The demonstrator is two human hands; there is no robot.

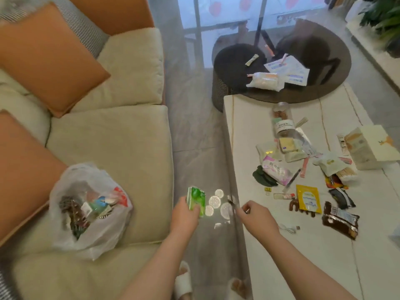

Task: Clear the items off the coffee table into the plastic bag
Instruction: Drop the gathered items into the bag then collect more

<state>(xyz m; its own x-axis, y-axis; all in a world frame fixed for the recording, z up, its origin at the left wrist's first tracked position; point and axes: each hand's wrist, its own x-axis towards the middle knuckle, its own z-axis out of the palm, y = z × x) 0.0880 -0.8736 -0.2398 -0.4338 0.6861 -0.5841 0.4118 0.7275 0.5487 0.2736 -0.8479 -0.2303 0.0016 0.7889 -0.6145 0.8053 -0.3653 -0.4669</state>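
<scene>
Here the left hand grips a green packet over the floor, its long axis pointing away from the person; the plastic bag lies open to that hand's left on the sofa. The right hand, nearer the bench, pinches something thin and too blurred to name.

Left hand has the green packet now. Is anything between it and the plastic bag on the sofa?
Nothing visible blocks the way. The left hand holds the green packet over the floor gap beside the sofa; only bare sofa cushion lies between it and the plastic bag, whose mouth gapes open toward the camera.
</scene>
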